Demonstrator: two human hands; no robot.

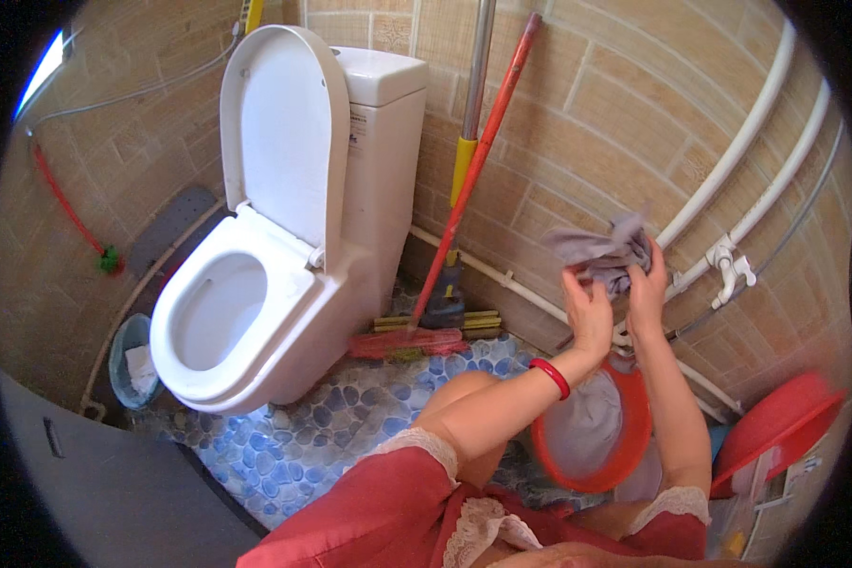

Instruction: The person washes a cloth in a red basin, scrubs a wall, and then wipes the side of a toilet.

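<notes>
Both of my hands are raised in front of the tiled wall, gripping a crumpled grey cloth (604, 251). My left hand (587, 308), with a red bangle on its wrist, holds the cloth's lower left part. My right hand (647, 280) clutches its right side. Below my hands a red basin (634, 437) with greyish water stands on the floor.
A white toilet (256, 293) with its lid up stands at the left, a small bin (131, 364) beside it. A red-handled broom (473, 180) and a mop (464, 161) lean on the wall. White pipes with a tap (729, 265) run along the right wall. Another red basin (776, 426) sits at the right.
</notes>
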